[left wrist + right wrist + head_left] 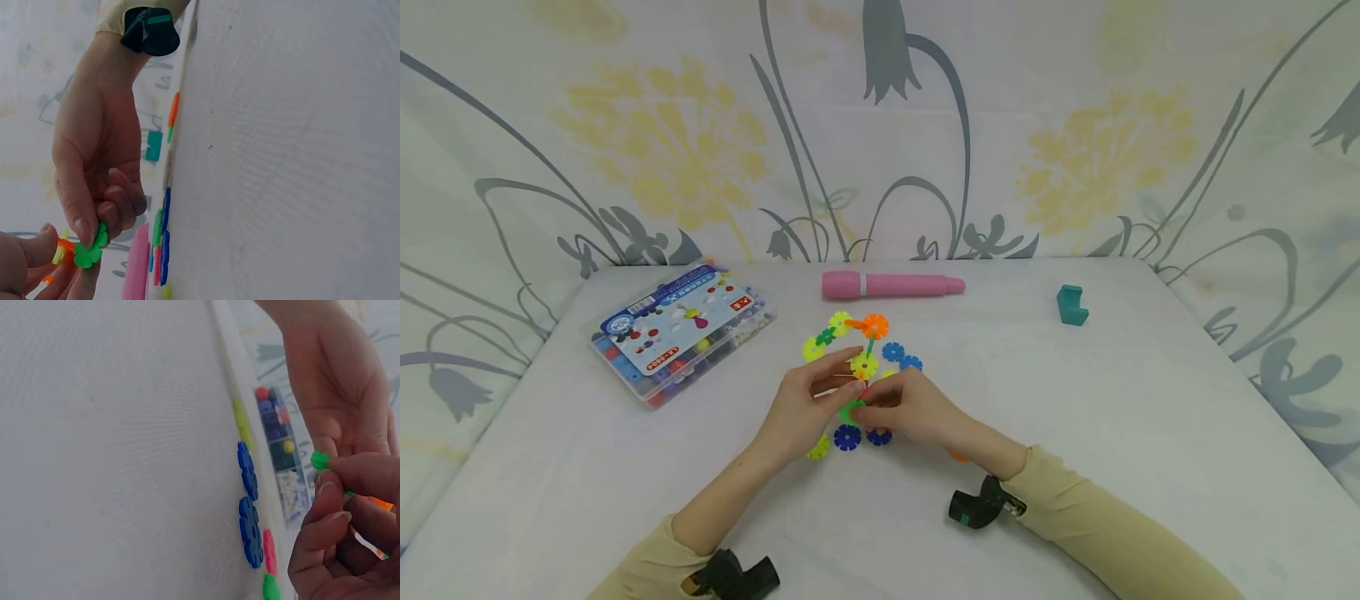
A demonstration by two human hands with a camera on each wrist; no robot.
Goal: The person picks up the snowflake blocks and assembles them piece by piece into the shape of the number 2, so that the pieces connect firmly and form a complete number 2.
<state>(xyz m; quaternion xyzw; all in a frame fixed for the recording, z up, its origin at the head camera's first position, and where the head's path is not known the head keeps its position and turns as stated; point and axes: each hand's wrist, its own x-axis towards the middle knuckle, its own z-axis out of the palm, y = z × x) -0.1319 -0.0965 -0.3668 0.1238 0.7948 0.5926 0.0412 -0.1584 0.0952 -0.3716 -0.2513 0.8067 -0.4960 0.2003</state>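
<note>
Both hands meet at a small structure of interlocking notched plastic discs. The left hand (801, 410) pinches it, near a yellow disc (864, 365) and an orange disc (876, 326). Between thumb and fingertips, the right hand (921, 408) grips a green disc (89, 255), which touches an orange piece (65, 243) by the left fingers. Just below the hands, dark blue discs (847, 437) lie on the table, with a yellow disc (818, 447) beside them. Fingers hide part of the joined pieces.
A clear case of coloured beads (681, 329) lies back left. Behind the discs is a pink marker-shaped object (891, 285); a teal block (1072, 306) sits back right. Lighter blue discs (893, 352) lie past the right hand, and an orange disc (961, 457) shows under the right wrist.
</note>
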